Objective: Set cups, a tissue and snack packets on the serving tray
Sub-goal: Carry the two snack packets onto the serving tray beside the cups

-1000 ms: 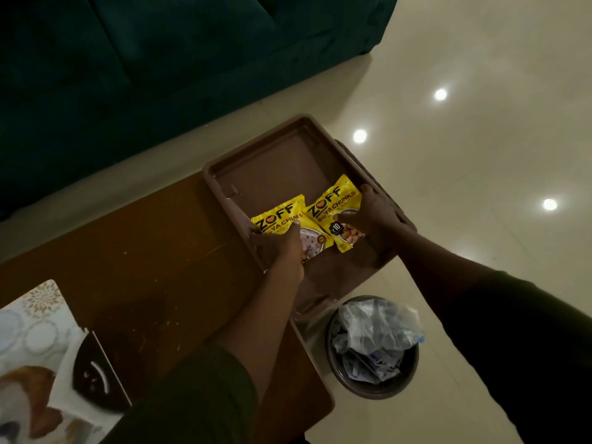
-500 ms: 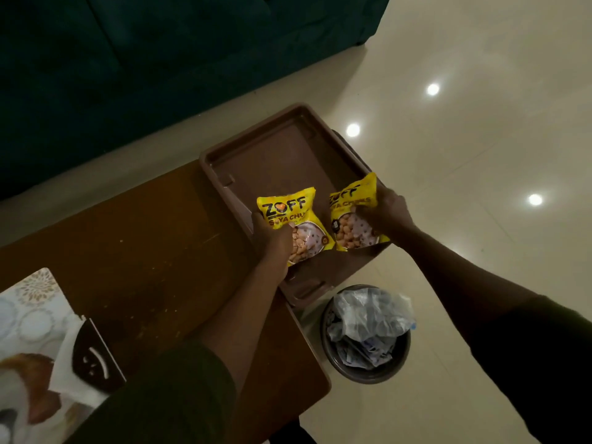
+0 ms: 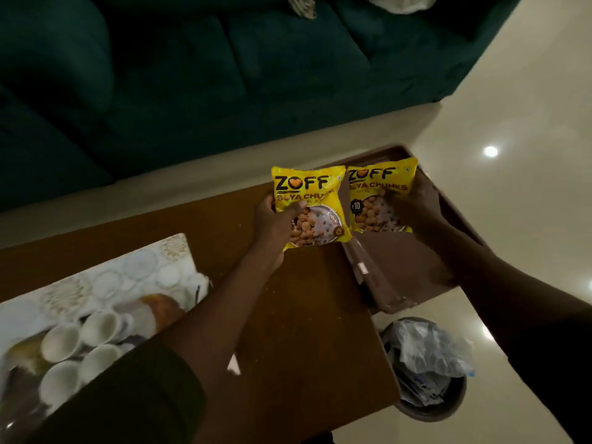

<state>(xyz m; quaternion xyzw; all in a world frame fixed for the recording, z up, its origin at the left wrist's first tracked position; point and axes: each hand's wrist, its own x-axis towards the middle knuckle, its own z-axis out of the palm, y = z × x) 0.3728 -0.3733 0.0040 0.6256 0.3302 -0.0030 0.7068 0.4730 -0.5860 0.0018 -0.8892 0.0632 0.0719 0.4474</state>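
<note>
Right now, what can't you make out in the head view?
- Serving tray: lower-left part cut off by the frame edge and the left sleeve; motion-blurred.
- Cups: blurred, contents unreadable.
- Brown tray: far end hidden by both snack packets.
- Right hand: dark, fingers indistinct.
- Tissue: not identifiable.

- The table fills the centre, with the sofa behind it at 12 o'clock.
- The box sits at the table's 3 o'clock edge.
- The bin stands on the floor at 5 o'clock.
- The tray with cups lies at 8 o'clock.
</note>
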